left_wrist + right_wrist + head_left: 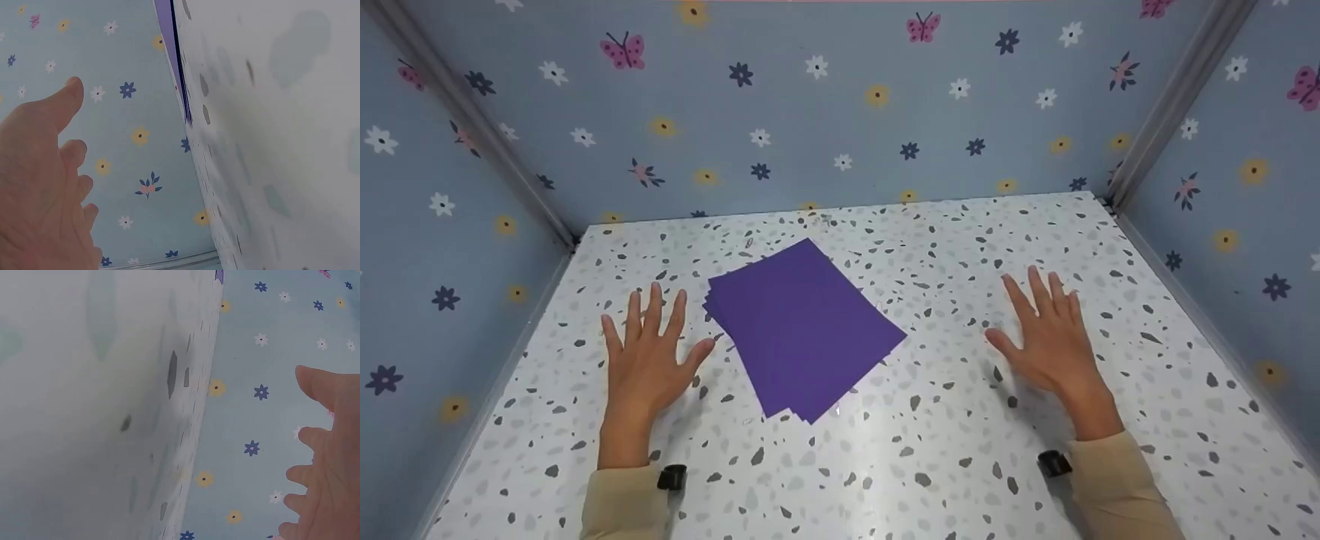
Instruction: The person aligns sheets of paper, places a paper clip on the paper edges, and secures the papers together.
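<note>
Several purple sheets of paper (810, 330) lie in a loosely fanned stack on the speckled table, left of its middle. To the left of the stack, my left hand (645, 367) is spread palm down, its thumb near the paper's edge but apart from it. My right hand (1054, 349) is spread too, well to the right of the sheets, and holds nothing. In the left wrist view, the thumb and fingers of the left hand (45, 185) stand clear of the tabletop, with the stack's purple edge (171, 45) beyond. The right wrist view shows the right hand (332, 467) likewise raised.
The white table (885, 465) with grey specks is enclosed by blue panels (840, 105) printed with flowers and butterflies at the back and both sides. Grey posts (1177, 97) stand at the back corners. A small black device (672, 477) sits at the left wrist, another (1054, 463) at the right.
</note>
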`<action>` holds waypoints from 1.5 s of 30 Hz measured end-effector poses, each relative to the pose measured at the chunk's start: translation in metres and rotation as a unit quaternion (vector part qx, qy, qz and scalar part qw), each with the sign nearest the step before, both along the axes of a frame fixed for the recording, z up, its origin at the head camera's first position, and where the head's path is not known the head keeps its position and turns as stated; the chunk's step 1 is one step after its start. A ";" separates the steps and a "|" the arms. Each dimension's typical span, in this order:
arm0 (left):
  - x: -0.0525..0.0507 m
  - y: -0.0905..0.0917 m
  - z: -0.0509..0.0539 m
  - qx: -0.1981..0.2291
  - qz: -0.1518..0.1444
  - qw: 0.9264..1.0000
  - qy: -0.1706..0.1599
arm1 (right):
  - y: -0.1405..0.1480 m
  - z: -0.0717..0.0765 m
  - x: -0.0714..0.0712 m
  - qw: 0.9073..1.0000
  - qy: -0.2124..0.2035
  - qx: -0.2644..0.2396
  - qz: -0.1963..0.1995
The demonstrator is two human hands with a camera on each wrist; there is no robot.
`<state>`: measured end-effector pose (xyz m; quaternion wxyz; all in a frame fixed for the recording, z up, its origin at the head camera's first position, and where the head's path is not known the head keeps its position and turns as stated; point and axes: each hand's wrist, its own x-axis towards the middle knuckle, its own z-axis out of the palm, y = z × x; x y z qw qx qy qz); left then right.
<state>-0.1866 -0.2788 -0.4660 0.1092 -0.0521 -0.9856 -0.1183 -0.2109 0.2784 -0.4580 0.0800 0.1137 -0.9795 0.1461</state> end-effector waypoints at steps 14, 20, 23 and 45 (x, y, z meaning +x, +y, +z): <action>-0.003 -0.003 -0.001 0.026 0.008 0.999 -0.023 | -0.007 0.004 -0.009 0.999 -0.024 -0.030 0.017; -0.009 -0.001 -0.003 0.054 0.003 0.998 -0.044 | -0.012 0.007 -0.016 0.998 -0.036 -0.041 0.022; -0.013 -0.001 -0.003 0.078 0.000 0.996 -0.054 | -0.017 0.008 -0.019 0.997 -0.045 -0.054 0.022; -0.043 0.003 0.002 0.170 0.028 0.973 -0.153 | -0.073 0.010 -0.046 0.982 -0.106 -0.145 0.050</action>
